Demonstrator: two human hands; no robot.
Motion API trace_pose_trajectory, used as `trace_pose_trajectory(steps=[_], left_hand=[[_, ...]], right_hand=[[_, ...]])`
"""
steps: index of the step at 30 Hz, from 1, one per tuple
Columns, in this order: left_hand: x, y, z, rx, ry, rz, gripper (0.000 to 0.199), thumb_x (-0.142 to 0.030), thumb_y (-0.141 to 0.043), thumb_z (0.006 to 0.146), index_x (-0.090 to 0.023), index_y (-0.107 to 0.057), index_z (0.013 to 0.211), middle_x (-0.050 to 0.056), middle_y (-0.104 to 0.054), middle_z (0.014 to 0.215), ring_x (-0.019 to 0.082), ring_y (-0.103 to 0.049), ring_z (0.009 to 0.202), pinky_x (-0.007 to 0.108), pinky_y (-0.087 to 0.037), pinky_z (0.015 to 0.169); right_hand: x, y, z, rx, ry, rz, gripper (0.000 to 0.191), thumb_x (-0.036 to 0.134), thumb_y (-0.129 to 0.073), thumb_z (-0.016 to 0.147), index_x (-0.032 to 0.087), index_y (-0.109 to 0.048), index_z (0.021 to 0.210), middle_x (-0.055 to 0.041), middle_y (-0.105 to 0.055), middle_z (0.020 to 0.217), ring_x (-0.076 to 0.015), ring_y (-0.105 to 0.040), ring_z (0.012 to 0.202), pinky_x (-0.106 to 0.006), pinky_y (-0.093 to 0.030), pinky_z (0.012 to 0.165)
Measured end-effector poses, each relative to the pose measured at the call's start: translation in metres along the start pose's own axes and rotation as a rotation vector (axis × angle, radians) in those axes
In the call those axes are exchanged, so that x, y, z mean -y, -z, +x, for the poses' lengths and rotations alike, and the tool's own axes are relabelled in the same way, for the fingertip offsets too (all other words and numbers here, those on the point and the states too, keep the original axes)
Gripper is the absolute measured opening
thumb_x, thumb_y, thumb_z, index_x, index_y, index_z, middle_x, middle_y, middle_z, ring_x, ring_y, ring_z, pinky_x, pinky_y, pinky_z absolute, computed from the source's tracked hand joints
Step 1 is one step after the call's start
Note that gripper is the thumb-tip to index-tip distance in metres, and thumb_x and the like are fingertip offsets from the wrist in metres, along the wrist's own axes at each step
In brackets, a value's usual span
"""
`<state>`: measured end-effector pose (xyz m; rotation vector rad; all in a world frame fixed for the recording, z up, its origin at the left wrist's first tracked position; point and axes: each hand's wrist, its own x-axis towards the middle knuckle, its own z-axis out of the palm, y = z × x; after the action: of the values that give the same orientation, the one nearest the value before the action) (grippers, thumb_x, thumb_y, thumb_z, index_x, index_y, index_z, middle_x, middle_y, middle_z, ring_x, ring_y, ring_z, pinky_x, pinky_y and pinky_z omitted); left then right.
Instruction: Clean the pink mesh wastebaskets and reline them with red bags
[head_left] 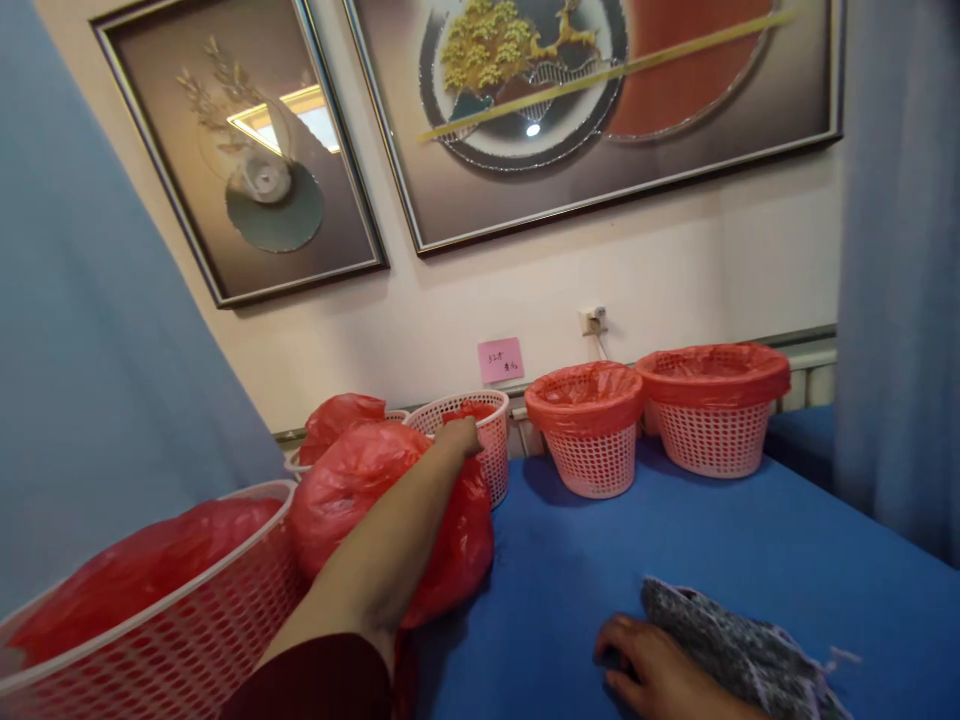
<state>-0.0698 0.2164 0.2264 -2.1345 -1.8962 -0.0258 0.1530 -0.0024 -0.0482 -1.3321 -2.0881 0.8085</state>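
My left hand [459, 437] reaches far forward, closed, at the rim of a white mesh basket [491, 440]. Red plastic [474, 409] shows right beside its knuckles; the fingertips are hidden. Beneath the outstretched forearm bulges a big red plastic bag [360, 470]. My right hand [649, 665] rests on the blue-covered surface [555, 600] in the foreground, fingers loosely curled with a gap between thumb and index finger. Nothing shows in its grasp. Alongside that hand lies a grey fuzzy cloth [720, 640] with pale frayed edges.
Two white baskets lined with red bags, one mid-right [592, 455] and one farther right [712, 430], stand by the wall. A large basket [281, 495] is near left. Blue curtains [896, 300] hang at both sides. A pink note [501, 360] and socket [593, 321] are on the wall.
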Motion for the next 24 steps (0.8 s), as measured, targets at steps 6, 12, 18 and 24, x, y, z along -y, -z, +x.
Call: trace_pose_trajectory(steps=[6,12,18,24], left_hand=[[0.015,-0.005,0.014,0.010,0.054,0.028,0.036,-0.037,-0.069,0.100,-0.018,-0.064,0.131,0.010,-0.067,0.132,0.026,-0.069,0.112,0.047,-0.061,0.094],[0.030,0.018,0.011,-0.137,0.071,0.042,0.035,-0.038,-0.068,0.101,-0.018,-0.065,0.130,0.010,-0.067,0.131,0.026,-0.069,0.112,0.048,-0.060,0.095],[0.032,0.054,-0.010,-0.357,0.064,0.050,0.026,-0.036,-0.065,0.102,-0.016,-0.069,0.119,0.009,-0.072,0.120,0.024,-0.070,0.107,0.046,-0.059,0.094],[0.043,0.099,-0.051,-0.609,-0.002,0.013,0.018,-0.023,-0.054,0.101,-0.019,-0.072,0.099,0.012,-0.075,0.104,0.029,-0.070,0.106,0.038,-0.052,0.090]], right_hand=[[-0.005,0.002,0.003,-0.007,-0.024,0.060,0.028,0.019,-0.065,0.084,0.024,-0.075,0.110,-0.0032,-0.078,0.104,-0.0187,-0.070,0.092,-0.027,-0.050,0.084],[0.003,0.010,-0.003,0.029,-0.060,0.089,0.029,0.022,-0.064,0.086,0.025,-0.075,0.112,-0.0033,-0.078,0.103,-0.0187,-0.069,0.091,-0.027,-0.049,0.081],[0.007,0.013,-0.005,0.023,-0.031,0.078,0.026,0.022,-0.060,0.087,0.024,-0.075,0.109,-0.0039,-0.077,0.104,-0.0193,-0.070,0.092,-0.028,-0.049,0.083],[0.004,0.011,-0.005,0.012,-0.039,0.056,0.027,0.021,-0.061,0.087,0.023,-0.074,0.109,-0.0043,-0.077,0.104,-0.0191,-0.070,0.091,-0.028,-0.050,0.083]])
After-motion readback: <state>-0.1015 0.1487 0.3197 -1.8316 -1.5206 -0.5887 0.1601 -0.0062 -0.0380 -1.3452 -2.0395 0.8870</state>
